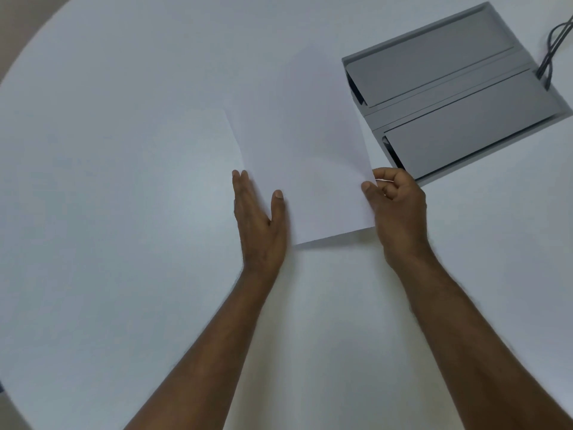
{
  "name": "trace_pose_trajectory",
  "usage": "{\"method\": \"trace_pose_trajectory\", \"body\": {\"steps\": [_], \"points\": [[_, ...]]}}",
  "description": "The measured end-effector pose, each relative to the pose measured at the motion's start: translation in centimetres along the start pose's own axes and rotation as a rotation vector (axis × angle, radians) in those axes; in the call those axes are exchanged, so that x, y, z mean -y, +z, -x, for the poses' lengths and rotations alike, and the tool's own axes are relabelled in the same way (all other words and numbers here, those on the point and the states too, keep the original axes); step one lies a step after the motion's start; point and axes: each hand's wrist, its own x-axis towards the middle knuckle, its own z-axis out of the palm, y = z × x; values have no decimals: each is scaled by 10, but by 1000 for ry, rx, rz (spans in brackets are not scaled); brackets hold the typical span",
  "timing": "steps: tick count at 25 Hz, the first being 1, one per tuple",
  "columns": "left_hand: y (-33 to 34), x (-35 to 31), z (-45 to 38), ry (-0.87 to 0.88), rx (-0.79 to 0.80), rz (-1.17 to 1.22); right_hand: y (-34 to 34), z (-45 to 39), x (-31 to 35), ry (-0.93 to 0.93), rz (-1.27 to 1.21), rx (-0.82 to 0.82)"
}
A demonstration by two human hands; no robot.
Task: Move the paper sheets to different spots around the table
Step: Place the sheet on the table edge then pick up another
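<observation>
A: Hands first?

B: Right hand (395,206) pinches the right edge of the paper sheet (305,169), thumb on top, other fingers curled under and mostly hidden. Left hand (259,221) is flat and spread narrow along the sheet's left edge, thumb lying on the paper, fingers straight beside it.

A: Is the left one gripping?

B: No, it looks like it's just pressing or resting. Can't tell if the fingers go under the edge.

A: One sheet or more?

B: Hard to make out. White paper on a white table (108,212), so the far edge washes out. There's a faint angled edge upper left that may be a second sheet; can't confirm.

A: Anything else around?

B: Gray cable box (459,97) set in the table, far right, two flaps, dark gaps at their left ends. The sheet's right side overlaps its near-left corner. Dark cables (555,45) at the top right, cut off by the frame.

A: Sheet position?

B: Between both hands, extending away from the person, near edge slightly lifted at right. The table edge curves along the left.
</observation>
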Motion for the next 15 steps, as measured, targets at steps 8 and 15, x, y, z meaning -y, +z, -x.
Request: {"method": "trace_pose_trajectory", "body": {"steps": [8, 15], "points": [[-115, 13, -44, -239, 48, 271, 50, 98, 5, 179, -307, -44], [-247, 40, -89, -276, 224, 95, 157, 202, 2, 343, -494, -8]]}}
